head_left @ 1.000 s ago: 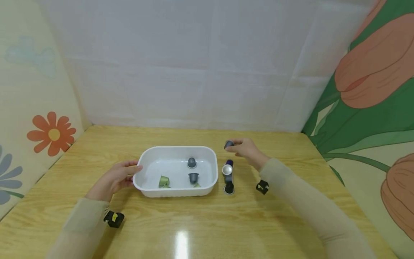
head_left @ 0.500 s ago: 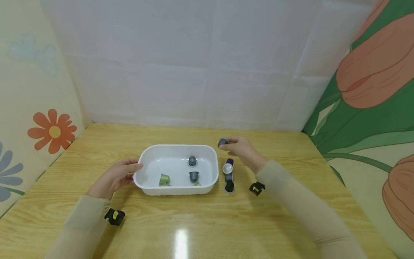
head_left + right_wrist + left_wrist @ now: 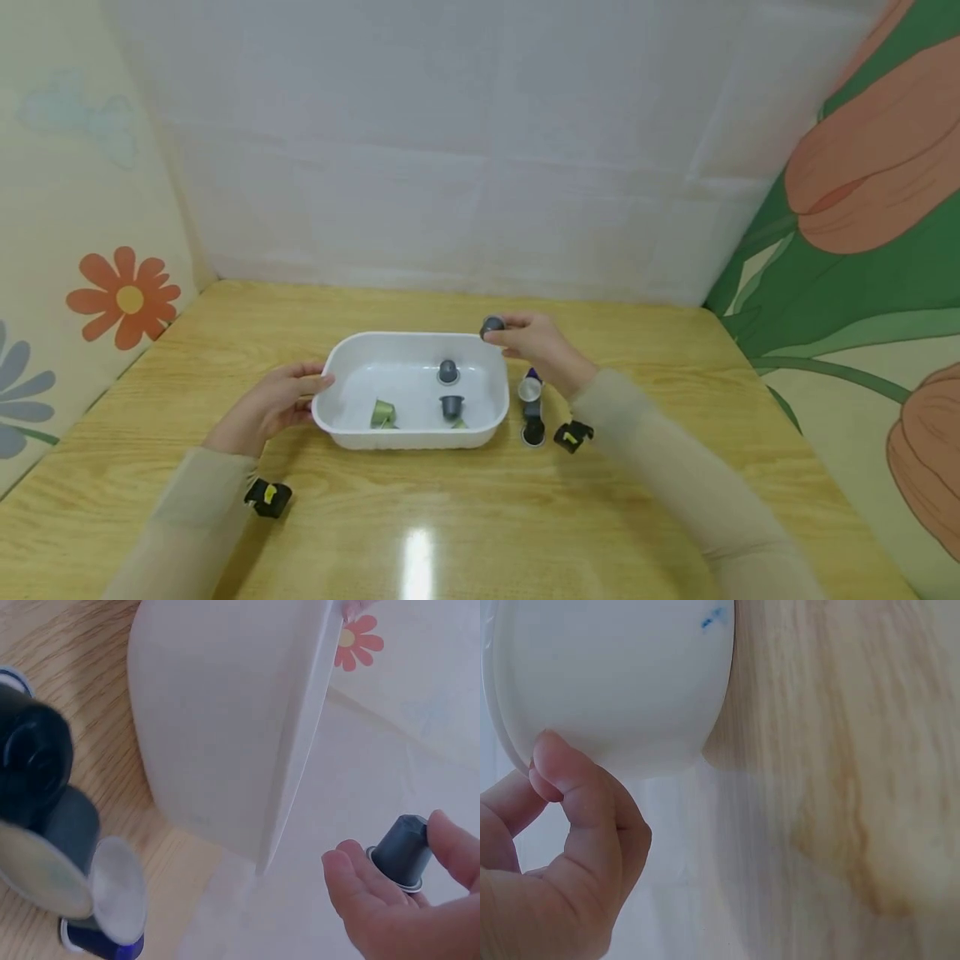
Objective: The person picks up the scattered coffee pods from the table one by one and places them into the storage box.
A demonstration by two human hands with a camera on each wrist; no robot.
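A white plastic basin (image 3: 411, 440) stands on the wooden table. My left hand (image 3: 281, 404) pinches its left rim, thumb over the edge and fingers curled against the outer wall, as the left wrist view shows. My right hand (image 3: 542, 346) holds a dark grey coffee capsule (image 3: 403, 853) between thumb and fingers, raised over the basin's back right corner. Inside the basin lie two grey capsules, one dome up (image 3: 447, 371) and another grey capsule (image 3: 452, 407) rim up. A green capsule (image 3: 383, 412) lies near the front wall, which partly hides more green.
Right of the basin, several capsules sit close together on the table: a black capsule (image 3: 533, 432) in front, a grey one, a white-lidded capsule (image 3: 529, 389) and a purple capsule (image 3: 112, 946). A white sheet (image 3: 420, 167) hangs behind the table.
My right hand has moved left with the grey capsule, from behind the group of capsules to over the basin's back right corner. My left hand stays on the rim.
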